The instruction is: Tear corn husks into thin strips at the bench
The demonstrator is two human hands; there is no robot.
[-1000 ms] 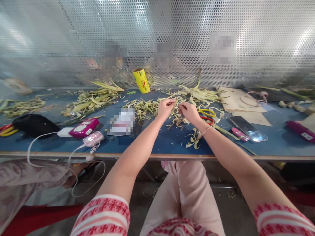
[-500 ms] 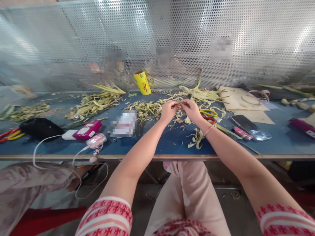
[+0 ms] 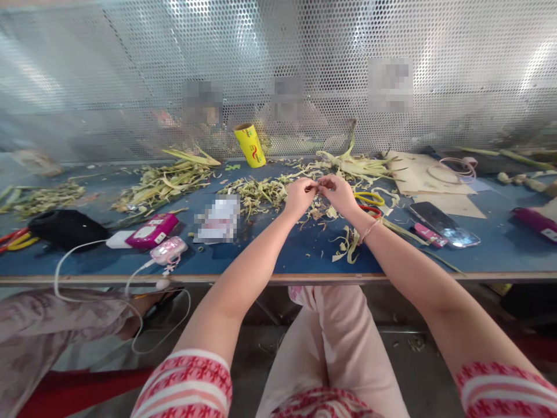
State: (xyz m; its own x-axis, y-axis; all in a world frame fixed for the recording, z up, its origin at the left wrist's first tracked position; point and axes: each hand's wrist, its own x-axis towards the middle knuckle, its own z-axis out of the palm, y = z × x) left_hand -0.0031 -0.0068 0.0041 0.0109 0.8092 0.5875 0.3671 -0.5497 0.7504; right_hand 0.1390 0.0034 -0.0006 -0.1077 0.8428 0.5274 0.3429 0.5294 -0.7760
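Observation:
My left hand [image 3: 301, 195] and my right hand [image 3: 336, 193] meet fingertip to fingertip above the blue table [image 3: 287, 255]. Both are closed in a pinch; whatever lies between the fingers is too small to make out. Just left of my left hand is a heap of pale green plant strips [image 3: 256, 194]. Behind my right hand lies a bundle of long pale stalks [image 3: 352, 165]. Scissors with yellow and red handles [image 3: 369, 200] rest beside my right wrist, partly hidden by it. A few curled peelings [image 3: 348, 247] lie under my right forearm.
A yellow roll [image 3: 250, 145] stands tilted by the perforated metal panel [image 3: 261, 69]. On the left are a stalk heap [image 3: 167, 180], a black pouch [image 3: 67, 229] and a purple device [image 3: 153, 230] with a white cable. A phone [image 3: 444, 225] and cardboard [image 3: 418, 173] lie right.
My hands stay together at nearly the same spot, with the fingertips shifted slightly. The view has moved a little; the things on the table have not visibly moved.

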